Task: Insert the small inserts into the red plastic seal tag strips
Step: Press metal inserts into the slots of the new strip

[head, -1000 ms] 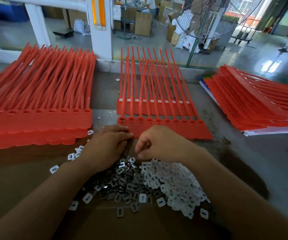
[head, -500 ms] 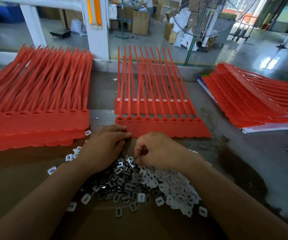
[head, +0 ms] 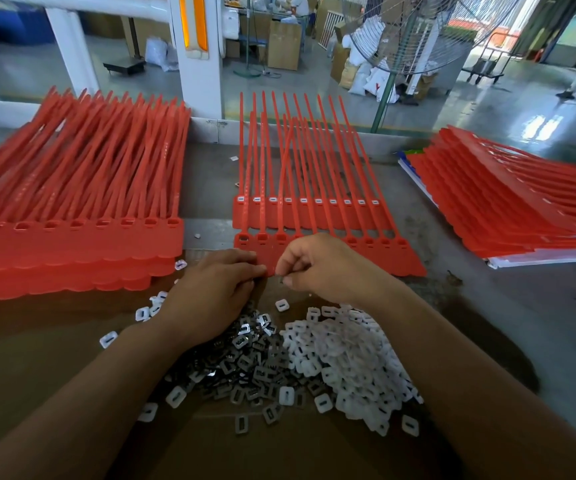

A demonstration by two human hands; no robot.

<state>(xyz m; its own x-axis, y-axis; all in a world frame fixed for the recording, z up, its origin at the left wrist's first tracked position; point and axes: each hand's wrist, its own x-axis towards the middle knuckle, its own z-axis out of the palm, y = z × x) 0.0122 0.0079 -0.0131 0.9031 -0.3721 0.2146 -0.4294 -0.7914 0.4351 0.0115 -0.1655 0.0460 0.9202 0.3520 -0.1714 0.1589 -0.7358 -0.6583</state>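
Two sheets of red seal tag strips (head: 317,216) lie in the middle of the table; the far sheet has white inserts in its heads, while the near sheet's heads look open. A heap of small inserts (head: 300,355) lies in front, dark metal ones on the left and white plastic ones on the right. My left hand (head: 210,292) rests on the metal pile, fingertips at the near sheet's front edge. My right hand (head: 324,268) hovers over that sheet, thumb and forefinger pinching a small dark insert.
A thick stack of red strips (head: 72,220) fills the left of the table, another stack (head: 508,206) lies at the right on white paper. Loose inserts are scattered on the brown cardboard (head: 20,341). A standing fan (head: 414,32) and a white pillar (head: 196,53) stand beyond the table.
My right hand has lifted off the insert heap and moved up over the near sheet with an insert pinched. The left hand has barely shifted.
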